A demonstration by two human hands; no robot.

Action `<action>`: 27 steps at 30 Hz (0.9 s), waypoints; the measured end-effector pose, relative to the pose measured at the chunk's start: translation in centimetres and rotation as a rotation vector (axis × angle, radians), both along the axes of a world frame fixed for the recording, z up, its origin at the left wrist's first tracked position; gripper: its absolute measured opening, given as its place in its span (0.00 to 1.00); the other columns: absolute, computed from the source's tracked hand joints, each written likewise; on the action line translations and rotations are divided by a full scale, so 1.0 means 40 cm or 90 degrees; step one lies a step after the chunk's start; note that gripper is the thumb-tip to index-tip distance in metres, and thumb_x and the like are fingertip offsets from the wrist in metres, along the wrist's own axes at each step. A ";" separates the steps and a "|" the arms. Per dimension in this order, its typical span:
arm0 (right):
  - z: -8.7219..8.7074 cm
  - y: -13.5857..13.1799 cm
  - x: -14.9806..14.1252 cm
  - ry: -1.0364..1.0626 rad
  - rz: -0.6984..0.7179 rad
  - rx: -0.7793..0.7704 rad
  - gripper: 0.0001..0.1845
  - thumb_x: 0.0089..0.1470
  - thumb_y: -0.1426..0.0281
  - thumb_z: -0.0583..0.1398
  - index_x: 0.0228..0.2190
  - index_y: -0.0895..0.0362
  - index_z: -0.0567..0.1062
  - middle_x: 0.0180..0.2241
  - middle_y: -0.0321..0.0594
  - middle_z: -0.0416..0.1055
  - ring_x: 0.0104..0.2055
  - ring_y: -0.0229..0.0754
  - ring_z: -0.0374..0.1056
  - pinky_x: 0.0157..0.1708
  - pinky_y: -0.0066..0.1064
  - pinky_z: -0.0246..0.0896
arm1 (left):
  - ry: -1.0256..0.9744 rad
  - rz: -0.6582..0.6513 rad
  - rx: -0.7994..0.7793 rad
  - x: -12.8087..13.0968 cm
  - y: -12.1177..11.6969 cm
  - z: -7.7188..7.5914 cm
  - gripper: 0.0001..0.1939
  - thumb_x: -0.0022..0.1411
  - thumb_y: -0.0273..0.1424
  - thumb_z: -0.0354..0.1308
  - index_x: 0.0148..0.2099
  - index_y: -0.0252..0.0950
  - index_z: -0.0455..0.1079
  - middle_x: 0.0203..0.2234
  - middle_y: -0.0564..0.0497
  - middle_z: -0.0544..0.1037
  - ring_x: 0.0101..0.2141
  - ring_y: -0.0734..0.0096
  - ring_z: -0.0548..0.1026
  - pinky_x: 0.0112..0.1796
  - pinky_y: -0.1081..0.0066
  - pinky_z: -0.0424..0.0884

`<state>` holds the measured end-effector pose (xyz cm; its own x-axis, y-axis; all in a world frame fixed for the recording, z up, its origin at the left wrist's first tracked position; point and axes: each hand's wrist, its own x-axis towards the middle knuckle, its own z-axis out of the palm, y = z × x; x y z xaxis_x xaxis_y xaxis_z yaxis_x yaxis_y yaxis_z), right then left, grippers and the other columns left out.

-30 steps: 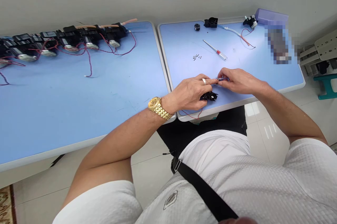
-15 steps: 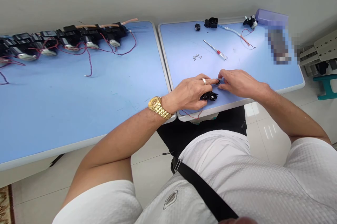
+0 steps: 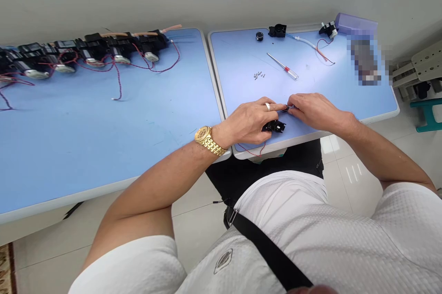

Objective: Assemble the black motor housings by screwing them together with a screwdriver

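Note:
My left hand [image 3: 251, 121], with a ring and a gold watch, is closed around a black motor-like unit [image 3: 276, 126] low over the right table's front edge. Its index finger reaches out and presses on a small round black part [image 3: 285, 108]. Red twisted wire [image 3: 257, 152] hangs below this hand by the table edge. My right hand [image 3: 312, 107] comes in from the right, with thumb and forefinger pinched at the round part's edge. What lies between those two fingertips is too small and hidden to make out.
A red-banded screwdriver [image 3: 285, 67] and several small screws [image 3: 258, 75] lie beyond my hands. Farther back are a round black part [image 3: 259, 36], a black housing [image 3: 277, 31], a motor with tubing [image 3: 328, 30] and a purple box [image 3: 356, 24]. Several pump units [image 3: 119, 52] line the left table [image 3: 145, 110].
My right thumb and forefinger have drawn closer together at the small round part. The left hand and the black motor-like unit stay in place.

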<state>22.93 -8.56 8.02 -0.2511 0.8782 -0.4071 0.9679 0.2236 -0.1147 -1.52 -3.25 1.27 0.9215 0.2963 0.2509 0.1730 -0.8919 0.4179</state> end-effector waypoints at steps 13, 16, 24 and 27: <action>-0.029 -0.028 0.057 0.141 -0.023 0.126 0.11 0.76 0.65 0.56 0.48 0.55 0.77 0.44 0.47 0.83 0.41 0.49 0.74 0.40 0.39 0.58 | -0.201 0.117 -0.298 -0.003 0.033 -0.023 0.17 0.55 0.24 0.61 0.47 0.38 0.81 0.37 0.51 0.86 0.34 0.69 0.79 0.37 0.69 0.75; -0.034 -0.033 0.068 0.214 -0.033 0.183 0.11 0.75 0.64 0.57 0.43 0.54 0.78 0.40 0.44 0.83 0.37 0.46 0.71 0.39 0.39 0.58 | -0.177 0.174 -0.352 0.001 0.030 -0.014 0.16 0.55 0.25 0.60 0.45 0.37 0.82 0.27 0.56 0.79 0.27 0.73 0.71 0.32 0.71 0.68; -0.054 -0.022 0.075 0.473 -0.206 0.173 0.11 0.67 0.58 0.66 0.36 0.53 0.82 0.29 0.34 0.76 0.30 0.39 0.62 0.33 0.37 0.55 | -0.157 0.213 -0.419 0.004 0.026 0.002 0.14 0.55 0.27 0.61 0.44 0.37 0.80 0.26 0.56 0.76 0.28 0.73 0.69 0.33 0.71 0.66; -0.056 -0.018 0.063 0.635 -0.297 0.138 0.19 0.61 0.49 0.73 0.35 0.53 0.83 0.27 0.33 0.73 0.28 0.36 0.59 0.29 0.35 0.52 | -0.161 0.226 -0.429 0.006 0.026 0.003 0.13 0.54 0.27 0.62 0.43 0.37 0.80 0.27 0.56 0.76 0.28 0.73 0.69 0.33 0.71 0.66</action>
